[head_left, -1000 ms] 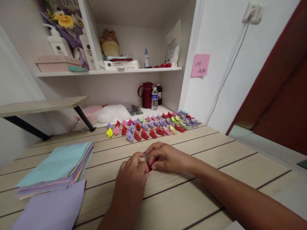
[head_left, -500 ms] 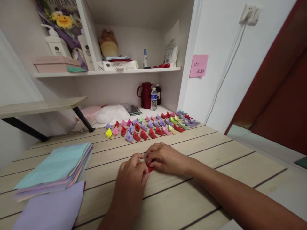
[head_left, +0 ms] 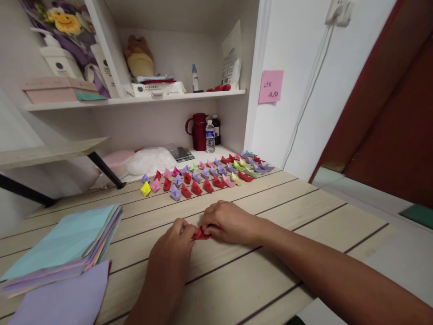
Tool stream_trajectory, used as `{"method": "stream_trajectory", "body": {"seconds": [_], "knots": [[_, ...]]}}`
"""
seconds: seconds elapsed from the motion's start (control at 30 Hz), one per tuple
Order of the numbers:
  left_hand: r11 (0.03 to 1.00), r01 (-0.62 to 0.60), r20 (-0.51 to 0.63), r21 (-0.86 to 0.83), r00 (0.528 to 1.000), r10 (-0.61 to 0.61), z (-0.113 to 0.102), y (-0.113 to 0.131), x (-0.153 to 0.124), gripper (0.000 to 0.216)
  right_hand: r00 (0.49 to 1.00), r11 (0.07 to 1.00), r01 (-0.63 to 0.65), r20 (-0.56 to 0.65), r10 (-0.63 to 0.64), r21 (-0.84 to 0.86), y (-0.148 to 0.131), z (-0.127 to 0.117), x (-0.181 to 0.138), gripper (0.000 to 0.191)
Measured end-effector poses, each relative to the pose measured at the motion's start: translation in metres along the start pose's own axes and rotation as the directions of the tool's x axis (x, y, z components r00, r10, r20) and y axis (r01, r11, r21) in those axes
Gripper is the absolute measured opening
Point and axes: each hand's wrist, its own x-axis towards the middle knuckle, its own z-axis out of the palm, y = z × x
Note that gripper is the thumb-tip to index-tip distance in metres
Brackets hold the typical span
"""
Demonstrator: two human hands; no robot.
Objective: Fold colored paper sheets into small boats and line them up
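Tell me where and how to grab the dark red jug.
Grip the dark red jug by its handle, likely best from the left: the loop juts out that way, while a clear bottle stands close on the right.

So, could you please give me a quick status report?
Left grip and right grip: both on red paper. Red paper: small, folded, between the fingers. Paper boats beyond, not in the way.

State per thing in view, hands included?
Left hand: pinching red paper
Right hand: fingers on red paper's other end
Red paper: folded
Paper boats: folded, in rough rows
Coloured sheets: stacked
Red jug: upright
Water bottle: upright, capped
Pink note: stuck to wall
Plug: in socket
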Motion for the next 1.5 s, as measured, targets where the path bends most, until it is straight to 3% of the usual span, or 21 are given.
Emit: {"method": "stream_trajectory", "body": {"seconds": [0.13,0.27,0.47,0.67,0.9,1.17,1.5], "knots": [[0.997,-0.035,-0.008,0.075,0.999,0.036,0.0,-0.002,0.0,0.031,1.0,0.999,-0.029,0.006,0.029,-0.021,-0.001,-0.002,0.0,0.013],[0.98,-0.13,-0.02,0.152,0.991,0.134,0.004,-0.001,-0.001,0.023,0.999,0.999,-0.04,0.012,0.04,-0.024,-0.002,-0.002,0.0,0.012],[0.94,-0.237,-0.039,0.245,0.967,0.253,0.009,0.004,-0.003,0.027,0.998,0.998,-0.059,0.01,0.059,-0.001,-0.002,-0.001,0.0,0.009],[0.952,-0.209,-0.044,0.223,0.974,0.224,0.011,0.0,-0.002,0.024,0.996,0.99,-0.085,0.012,0.084,0.112,-0.002,-0.006,-0.002,0.007],[0.973,-0.148,-0.055,0.18,0.986,0.16,0.009,-0.004,-0.002,0.028,0.98,0.949,-0.191,0.001,0.197,0.25,0.013,-0.02,-0.008,0.021],[0.973,-0.136,-0.041,0.186,0.988,0.146,0.002,-0.003,-0.004,0.028,0.935,0.903,-0.325,-0.046,0.351,0.281,0.025,-0.004,-0.003,0.014],[0.973,-0.138,-0.011,0.186,0.99,0.142,0.003,0.001,-0.006,0.029,0.929,0.887,-0.321,-0.072,0.363,0.331,0.01,0.007,0.001,0.011]]}}
